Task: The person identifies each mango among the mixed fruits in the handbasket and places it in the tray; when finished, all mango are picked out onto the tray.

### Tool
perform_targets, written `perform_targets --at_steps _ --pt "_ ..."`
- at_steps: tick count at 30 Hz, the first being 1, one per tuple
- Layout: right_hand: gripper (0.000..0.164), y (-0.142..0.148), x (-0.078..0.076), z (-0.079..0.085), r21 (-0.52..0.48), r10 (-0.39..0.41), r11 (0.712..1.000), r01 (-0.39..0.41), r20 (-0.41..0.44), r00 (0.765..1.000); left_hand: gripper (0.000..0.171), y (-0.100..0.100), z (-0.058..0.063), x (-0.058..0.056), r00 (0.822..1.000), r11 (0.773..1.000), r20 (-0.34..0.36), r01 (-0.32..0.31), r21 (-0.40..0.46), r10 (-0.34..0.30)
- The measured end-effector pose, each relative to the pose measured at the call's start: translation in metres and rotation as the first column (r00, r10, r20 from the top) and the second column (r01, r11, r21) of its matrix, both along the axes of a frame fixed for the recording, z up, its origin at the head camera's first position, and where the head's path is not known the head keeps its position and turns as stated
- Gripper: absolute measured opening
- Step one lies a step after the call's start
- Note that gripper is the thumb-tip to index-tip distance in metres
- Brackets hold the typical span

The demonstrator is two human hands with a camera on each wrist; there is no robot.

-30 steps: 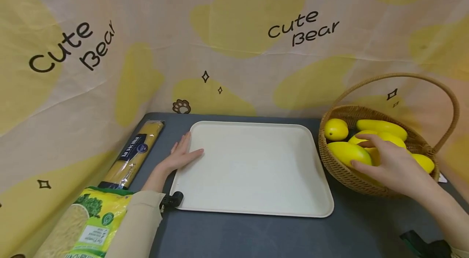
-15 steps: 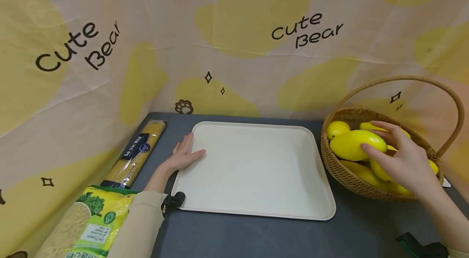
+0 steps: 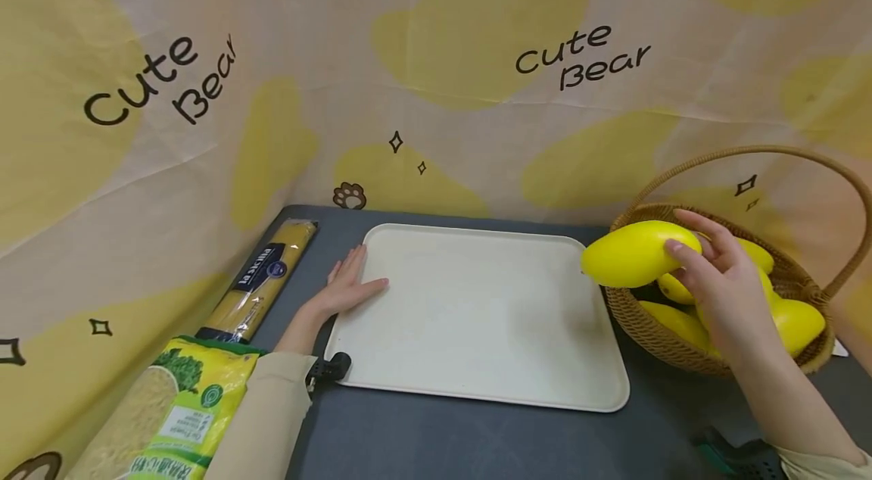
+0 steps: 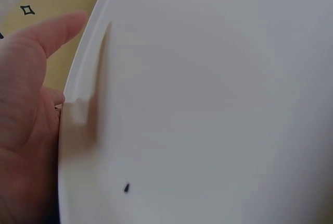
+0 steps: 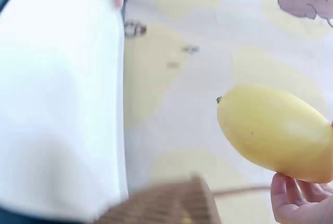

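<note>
My right hand (image 3: 732, 294) grips a yellow mango (image 3: 630, 254) by one end, above the left rim of the wicker basket (image 3: 633, 332). In the right wrist view the mango (image 5: 273, 130) shows a small dark stem, with fingers (image 5: 283, 190) curled against its underside. Several more yellow fruits (image 3: 797, 322) lie in the basket, partly hidden by the hand. My left hand (image 3: 343, 294) rests at the left edge of the white tray (image 3: 477, 313), fingers straight and thumb over the rim. The left wrist view shows this hand (image 4: 23, 99) beside the tray wall.
A pack of spaghetti (image 3: 262, 279) lies left of the tray on the dark grey table (image 3: 477, 438). Nearer, a yellow-green bag (image 3: 177, 404) lies beside my left sleeve. The basket's tall handle (image 3: 783, 151) arches over it. A patterned cloth (image 3: 450, 71) hangs behind.
My right hand reached into the basket, took hold of a mango, then lifted it and moved it left to the basket's rim. My left hand stays at the tray edge; the view shifts slightly.
</note>
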State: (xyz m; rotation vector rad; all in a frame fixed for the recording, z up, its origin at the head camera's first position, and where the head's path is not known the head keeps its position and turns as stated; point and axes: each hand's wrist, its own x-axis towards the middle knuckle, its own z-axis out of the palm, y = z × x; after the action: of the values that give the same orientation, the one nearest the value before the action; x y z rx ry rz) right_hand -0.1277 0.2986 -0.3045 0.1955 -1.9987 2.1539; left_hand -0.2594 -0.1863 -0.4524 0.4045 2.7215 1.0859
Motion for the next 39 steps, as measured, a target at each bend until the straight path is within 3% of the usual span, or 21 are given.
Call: perform_targets --at_steps 7,15,22,26,31,35,39 --pt "0.031 -0.042 -0.013 -0.017 -0.171 0.163 0.975 -0.139 0.133 0.978 0.091 0.000 0.003 0.003 1.000 1.000 -0.018 0.008 -0.014 -0.008" --pt "0.012 -0.084 -0.027 -0.045 -0.225 0.219 0.965 -0.138 0.391 0.894 0.083 0.003 0.006 0.007 1.000 0.999 0.006 -0.013 0.043 0.012" --pt "0.010 -0.120 -0.045 -0.076 -0.347 0.313 0.924 -0.159 0.452 0.835 0.079 0.004 0.005 0.010 0.999 0.996 0.023 -0.038 0.083 0.036" --pt "0.011 -0.137 -0.057 -0.089 -0.370 0.332 0.915 -0.159 0.469 0.819 0.078 0.003 0.003 0.012 0.997 0.992 0.041 -0.068 0.102 0.064" --pt "0.017 -0.156 -0.072 -0.100 -0.350 0.316 0.925 -0.146 0.501 0.806 0.079 0.003 0.000 0.013 0.997 0.993 0.029 -0.069 0.098 0.066" --pt "0.036 -0.170 -0.083 -0.108 -0.317 0.299 0.938 -0.143 0.526 0.796 0.079 0.003 -0.001 0.013 0.998 0.994 0.025 -0.065 0.089 0.063" --pt "0.052 -0.182 -0.095 -0.114 -0.271 0.276 0.951 -0.148 0.529 0.802 0.079 0.003 0.001 0.015 0.996 0.992 0.041 -0.086 0.097 0.082"
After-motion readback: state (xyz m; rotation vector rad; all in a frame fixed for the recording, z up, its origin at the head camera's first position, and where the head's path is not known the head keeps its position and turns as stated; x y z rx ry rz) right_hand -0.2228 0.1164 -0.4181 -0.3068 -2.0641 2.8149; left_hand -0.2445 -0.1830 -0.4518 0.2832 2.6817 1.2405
